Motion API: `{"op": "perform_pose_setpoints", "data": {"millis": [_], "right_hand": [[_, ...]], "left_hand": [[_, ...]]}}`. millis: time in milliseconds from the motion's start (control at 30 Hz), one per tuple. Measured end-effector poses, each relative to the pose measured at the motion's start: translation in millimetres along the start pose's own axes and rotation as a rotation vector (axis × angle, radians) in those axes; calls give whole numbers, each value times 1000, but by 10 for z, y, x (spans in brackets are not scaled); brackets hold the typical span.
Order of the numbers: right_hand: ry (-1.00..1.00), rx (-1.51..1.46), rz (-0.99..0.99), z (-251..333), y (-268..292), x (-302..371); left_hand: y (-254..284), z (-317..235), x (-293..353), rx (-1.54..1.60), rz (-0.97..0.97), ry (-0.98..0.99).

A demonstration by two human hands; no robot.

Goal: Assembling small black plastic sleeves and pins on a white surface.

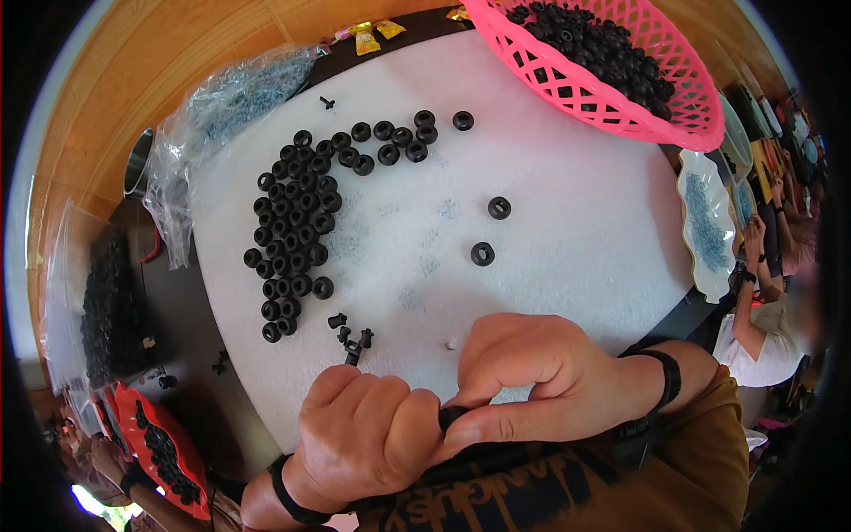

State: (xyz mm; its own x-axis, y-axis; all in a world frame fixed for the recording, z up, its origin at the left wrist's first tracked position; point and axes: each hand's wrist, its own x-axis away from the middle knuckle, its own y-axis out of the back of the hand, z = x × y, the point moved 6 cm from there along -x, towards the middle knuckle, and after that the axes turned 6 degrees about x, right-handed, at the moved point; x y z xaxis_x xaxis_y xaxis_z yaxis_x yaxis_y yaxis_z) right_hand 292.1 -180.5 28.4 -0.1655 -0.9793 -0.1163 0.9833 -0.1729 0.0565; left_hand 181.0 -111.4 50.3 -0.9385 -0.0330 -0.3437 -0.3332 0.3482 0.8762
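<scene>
Round white foam work board (567, 266) fills the bench top; pink plastic lattice basket (620, 97) overhangs its far right edge, loaded with black rubber rings; clear plastic bag of small metal screws (239, 93) lies at the far left edge; white scalloped dish (705, 222) holding bluish screws sits off the right side.

On the board: a dense bank of black rubber grommets (292, 230) runs down the left side and curls along the top; two strays (499, 207) lie apart mid-board; a small cluster of black flanged screws (350, 337) lies just beyond the knuckles.

Left hand (363, 434) clenched into a fist, knuckles up; right hand (532, 381) pinching, thumb and forefinger closed on a small black rubber piece (452, 415), which sits between the two hands at the near edge of the board, touching both; whether the left fist also holds a screw cannot be told.

Judgement: step in hand appears to be seating a screw into a grommet; next move calls for a firm press along the hole, then setting the piece down.
</scene>
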Motion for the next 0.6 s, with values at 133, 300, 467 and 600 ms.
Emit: {"op": "perform_pose_setpoints", "data": {"millis": [133,300,467,600], "right_hand": [[37,77,-18,36,12,5],[129,116,31,99,27,-3],[156,122,16,130,17,12],[154,164,19,123,19,16]], "left_hand": [[6,-7,18,-10,-6,-15],[-3,12,56,-76,-55,-36],[14,6,46,-64,-74,-38],[7,17,21,-29,-69,-6]]}}
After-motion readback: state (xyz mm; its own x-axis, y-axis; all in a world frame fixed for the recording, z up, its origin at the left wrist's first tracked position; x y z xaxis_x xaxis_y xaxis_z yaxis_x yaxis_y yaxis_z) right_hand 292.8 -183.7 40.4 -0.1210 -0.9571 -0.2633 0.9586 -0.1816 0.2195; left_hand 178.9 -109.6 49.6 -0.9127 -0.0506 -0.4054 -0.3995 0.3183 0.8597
